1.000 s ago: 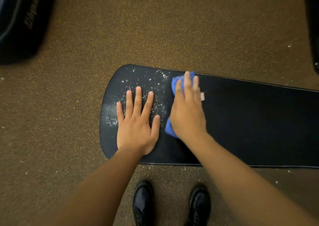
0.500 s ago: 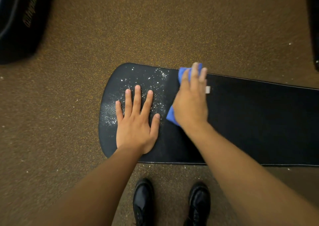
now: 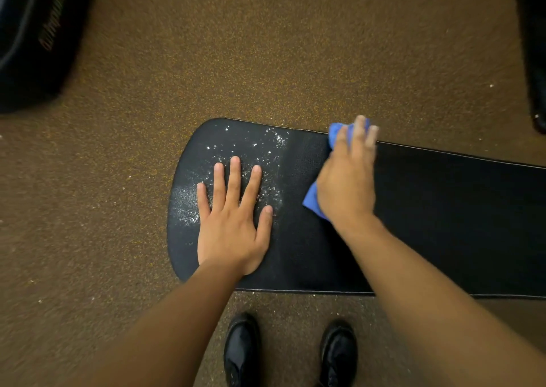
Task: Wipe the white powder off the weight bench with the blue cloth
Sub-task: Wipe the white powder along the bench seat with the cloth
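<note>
since the earlier frames the right hand (image 3: 347, 179) has travelled with the blue cloth (image 3: 313, 204) away from the person and rightwards, from beside the left thumb to the far edge of the worktop (image 3: 443, 224); the left hand (image 3: 232, 224) has kept its place. right hand: palm down on the cloth, fingers extended and blurred, fingertips (image 3: 360, 123) reaching the far rim; it presses the cloth flat rather than clenching it. the cloth shows at two places only, a bunched fold past the fingertips at the far edge and a corner below the heel of the hand, nearer the left hand; the rest is hidden under the palm. left hand: flat, fingers spread and straight, holding nothing, resting on the rounded left end of the black padded worktop. white powder (image 3: 266, 144): scattered specks around and beyond the left fingers, with a denser patch by the little finger near the left rim; it ends at a fairly straight line, to the right of which the surface looks dark and clean. surroundings: speckled brown floor (image 3: 266, 46) with a few white flecks; two black shoes (image 3: 242, 351) at the near edge; a dark object (image 3: 32, 31) with faint lettering at upper left; another dark shape (image 3: 534, 46) at the right border.
</note>
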`<state>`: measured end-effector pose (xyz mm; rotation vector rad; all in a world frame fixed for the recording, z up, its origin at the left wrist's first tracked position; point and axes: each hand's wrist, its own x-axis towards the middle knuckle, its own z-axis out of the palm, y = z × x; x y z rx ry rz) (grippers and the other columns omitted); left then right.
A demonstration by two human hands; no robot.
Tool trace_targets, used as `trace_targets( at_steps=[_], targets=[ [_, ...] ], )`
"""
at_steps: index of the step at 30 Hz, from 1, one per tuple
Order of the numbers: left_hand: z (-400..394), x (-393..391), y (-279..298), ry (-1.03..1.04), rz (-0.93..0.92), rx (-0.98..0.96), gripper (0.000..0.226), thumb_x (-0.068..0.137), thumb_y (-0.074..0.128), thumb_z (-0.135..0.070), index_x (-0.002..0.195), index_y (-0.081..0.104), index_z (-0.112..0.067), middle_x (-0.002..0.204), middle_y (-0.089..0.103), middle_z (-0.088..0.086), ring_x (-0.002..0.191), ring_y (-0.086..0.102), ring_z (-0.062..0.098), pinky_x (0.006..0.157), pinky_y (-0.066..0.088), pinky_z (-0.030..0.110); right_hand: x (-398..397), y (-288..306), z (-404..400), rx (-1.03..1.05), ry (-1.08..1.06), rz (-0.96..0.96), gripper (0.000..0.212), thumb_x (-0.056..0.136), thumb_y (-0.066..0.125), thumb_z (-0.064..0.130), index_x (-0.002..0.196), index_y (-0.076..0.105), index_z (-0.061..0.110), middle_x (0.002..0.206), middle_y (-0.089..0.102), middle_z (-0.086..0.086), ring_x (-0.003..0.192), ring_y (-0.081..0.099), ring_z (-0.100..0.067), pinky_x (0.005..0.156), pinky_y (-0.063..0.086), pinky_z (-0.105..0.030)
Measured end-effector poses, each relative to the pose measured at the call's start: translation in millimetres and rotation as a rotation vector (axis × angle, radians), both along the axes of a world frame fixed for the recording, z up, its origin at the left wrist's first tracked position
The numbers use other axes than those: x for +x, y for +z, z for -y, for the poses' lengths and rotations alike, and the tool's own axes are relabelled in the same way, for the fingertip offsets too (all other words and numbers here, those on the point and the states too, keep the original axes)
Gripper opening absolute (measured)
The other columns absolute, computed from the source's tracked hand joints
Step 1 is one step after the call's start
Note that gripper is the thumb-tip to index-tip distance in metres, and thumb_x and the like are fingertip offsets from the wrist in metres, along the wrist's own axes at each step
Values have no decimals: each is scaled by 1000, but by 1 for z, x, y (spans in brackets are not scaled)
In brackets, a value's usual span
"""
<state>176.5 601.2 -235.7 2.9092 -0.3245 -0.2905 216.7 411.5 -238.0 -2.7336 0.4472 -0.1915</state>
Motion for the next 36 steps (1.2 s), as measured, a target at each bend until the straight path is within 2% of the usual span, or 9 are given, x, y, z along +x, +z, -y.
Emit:
trace_targets(
  at_steps=[8,11,14,16,19,23,26,32,36],
  targets=[
    [0,0,-2,-2,7,-5,66,97,25,-52,158,12,-29,166,-1,3,152,-9,26,120,-1,54,-115,7,-32,-68,426,-79,55,87,38,4,142,33,0,157,20,-22,144,14,-44,111,32,-55],
    [-1,0,0,-2,-1,-1,66,97,23,-52,158,9,-30,166,-5,2,151,-14,24,121,-3,53,-106,8,6,-21,258,-90,53,88,32,6,139,39,-5,154,24,-26,143,16,-46,109,33,-58],
    [-1,-1,1,2,-3,-1,65,98,22,-53,158,7,-31,166,-8,1,151,-17,24,121,-4,53,-45,4,23,52,20,-54,53,90,29,7,140,38,-7,155,22,-25,143,14,-46,113,27,-57],
    [0,0,0,4,-4,-3,66,98,23,-52,158,8,-31,166,-7,1,151,-15,24,121,-4,53,-2,1,10,37,2,-15,55,87,29,6,140,39,-7,154,24,-26,143,16,-48,114,24,-57],
    [0,0,-2,6,5,-3,66,96,25,-51,158,13,-30,166,-2,3,152,-10,25,121,-3,53,12,-2,-29,-38,109,21,55,84,40,-1,139,41,-7,153,25,-27,142,19,-49,114,23,-57],
    [-1,1,-3,2,7,-16,66,96,26,-51,157,14,-30,166,-1,2,152,-9,25,121,-2,53,-74,2,-50,-69,447,-8,54,89,41,5,142,37,-3,155,25,-23,144,17,-44,115,24,-52],
    [-1,1,-2,1,10,-9,66,96,24,-52,158,13,-30,166,0,3,152,-9,25,121,-2,53,-126,9,-18,-109,562,-66,52,88,38,7,140,37,-1,153,28,-24,143,20,-44,110,32,-54],
    [0,0,1,5,-5,4,65,97,21,-53,158,8,-31,166,-5,2,151,-14,24,121,-2,54,-44,3,31,32,49,-39,51,89,31,6,137,42,-8,153,27,-26,142,19,-46,108,33,-59],
    [0,0,0,4,5,3,66,96,23,-52,158,11,-30,166,-2,3,152,-10,25,121,-1,54,3,-1,-13,-51,64,16,54,86,31,6,137,43,-8,151,29,-28,141,22,-49,114,23,-56]
  ],
)
